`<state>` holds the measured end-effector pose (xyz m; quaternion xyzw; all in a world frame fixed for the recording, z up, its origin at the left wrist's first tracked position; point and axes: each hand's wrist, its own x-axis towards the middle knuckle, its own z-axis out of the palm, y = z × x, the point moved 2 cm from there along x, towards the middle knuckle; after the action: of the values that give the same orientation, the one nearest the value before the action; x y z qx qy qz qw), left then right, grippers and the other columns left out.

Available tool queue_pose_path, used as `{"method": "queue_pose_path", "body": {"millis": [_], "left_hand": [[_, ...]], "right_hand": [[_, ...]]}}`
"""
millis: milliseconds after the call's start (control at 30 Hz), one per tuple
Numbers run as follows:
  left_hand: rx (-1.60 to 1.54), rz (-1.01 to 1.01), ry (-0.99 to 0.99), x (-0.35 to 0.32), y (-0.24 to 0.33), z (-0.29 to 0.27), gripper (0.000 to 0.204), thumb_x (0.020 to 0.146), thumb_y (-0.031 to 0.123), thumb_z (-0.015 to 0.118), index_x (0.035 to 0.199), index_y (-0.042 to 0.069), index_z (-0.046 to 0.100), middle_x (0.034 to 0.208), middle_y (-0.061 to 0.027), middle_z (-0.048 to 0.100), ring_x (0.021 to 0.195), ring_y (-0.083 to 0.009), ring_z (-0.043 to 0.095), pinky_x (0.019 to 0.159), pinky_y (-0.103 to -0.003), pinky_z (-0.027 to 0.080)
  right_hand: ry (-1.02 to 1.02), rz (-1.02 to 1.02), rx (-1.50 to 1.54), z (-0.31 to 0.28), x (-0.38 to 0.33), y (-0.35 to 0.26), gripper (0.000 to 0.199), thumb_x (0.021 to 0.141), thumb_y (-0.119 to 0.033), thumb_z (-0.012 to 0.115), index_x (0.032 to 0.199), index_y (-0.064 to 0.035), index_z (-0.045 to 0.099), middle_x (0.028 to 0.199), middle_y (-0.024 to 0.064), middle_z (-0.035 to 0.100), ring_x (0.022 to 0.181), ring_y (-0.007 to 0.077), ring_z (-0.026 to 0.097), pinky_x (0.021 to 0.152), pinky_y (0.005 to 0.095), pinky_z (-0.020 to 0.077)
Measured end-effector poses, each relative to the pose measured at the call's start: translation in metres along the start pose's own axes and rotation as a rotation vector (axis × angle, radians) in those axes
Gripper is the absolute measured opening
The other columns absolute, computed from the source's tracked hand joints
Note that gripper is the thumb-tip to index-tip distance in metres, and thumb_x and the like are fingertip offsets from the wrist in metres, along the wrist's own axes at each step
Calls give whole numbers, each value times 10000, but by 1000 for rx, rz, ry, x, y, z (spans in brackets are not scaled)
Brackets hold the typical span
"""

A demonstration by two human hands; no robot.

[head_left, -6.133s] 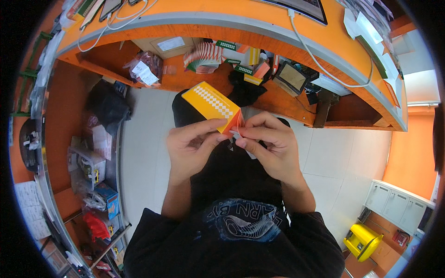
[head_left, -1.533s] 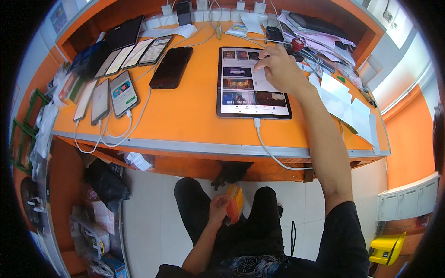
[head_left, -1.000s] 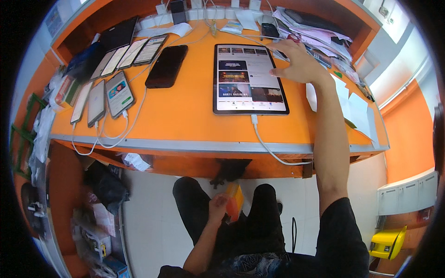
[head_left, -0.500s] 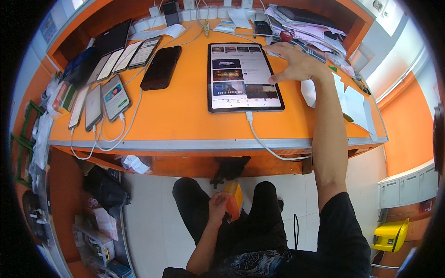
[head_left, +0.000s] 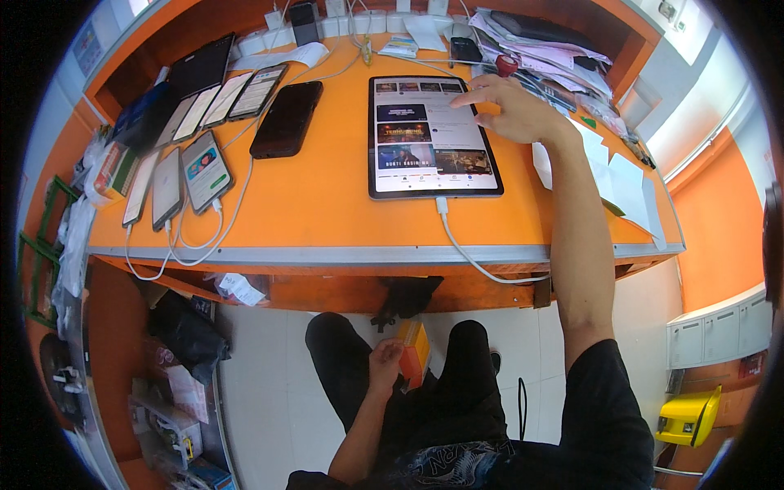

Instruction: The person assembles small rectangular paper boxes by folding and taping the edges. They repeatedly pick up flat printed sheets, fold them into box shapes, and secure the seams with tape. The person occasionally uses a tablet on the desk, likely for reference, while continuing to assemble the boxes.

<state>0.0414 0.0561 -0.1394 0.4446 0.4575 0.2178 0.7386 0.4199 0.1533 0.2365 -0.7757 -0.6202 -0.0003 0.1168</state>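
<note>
Head view: below the orange, grey-edged desk (head_left: 310, 208), the left hand (head_left: 385, 364) grips the yellow-and-orange cardboard box (head_left: 415, 353), whether fully closed unclear; above the desk, the right hand (head_left: 516, 113), fingers apart, reaches over the black-framed rectangular tablet (head_left: 433, 137), already lit.

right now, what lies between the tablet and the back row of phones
The head view shows a black smartphone left of the tablet, and part of a white cable.
</note>
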Motion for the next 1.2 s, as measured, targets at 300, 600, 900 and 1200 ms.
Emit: {"method": "queue_pose_path", "body": {"millis": [300, 600, 900, 1200], "left_hand": [[-3, 55, 4, 1, -5, -2, 112, 968, 56, 627, 1077, 68, 649, 989, 0, 640, 893, -100, 573, 803, -262, 462], [-238, 439, 129, -26, 70, 8, 62, 956, 48, 662, 997, 40, 616, 933, -3, 653, 834, -80, 594, 750, -237, 481], [-658, 569, 306, -92, 173, -3, 105, 995, 100, 617, 1076, 48, 574, 1041, -47, 645, 962, -147, 637, 839, -297, 540], [-782, 523, 226, -110, 173, -9, 115, 1005, 105, 599, 1100, 43, 586, 1101, -69, 648, 1036, -155, 636, 942, -299, 528]], "right_hand": [[52, -88, -41, 9, 5, 8, 408, 872, -12, 522, 1174, -196, 726, 1324, 152, 575, 1238, 363, 513, 1045, 471, 433], [749, -409, 268, -51, 13, -10, 267, 909, 29, 542, 1096, -73, 703, 1126, 94, 673, 1084, 223, 627, 904, 344, 487], [592, -418, 471, -82, -167, -110, 319, 860, -197, 730, 1098, 11, 692, 1123, 129, 680, 1037, 278, 649, 940, 396, 490], [207, -214, 497, 94, -296, -161, 591, 685, -220, 867, 1215, -59, 663, 1284, 149, 594, 1119, 365, 603, 951, 468, 487]]}}
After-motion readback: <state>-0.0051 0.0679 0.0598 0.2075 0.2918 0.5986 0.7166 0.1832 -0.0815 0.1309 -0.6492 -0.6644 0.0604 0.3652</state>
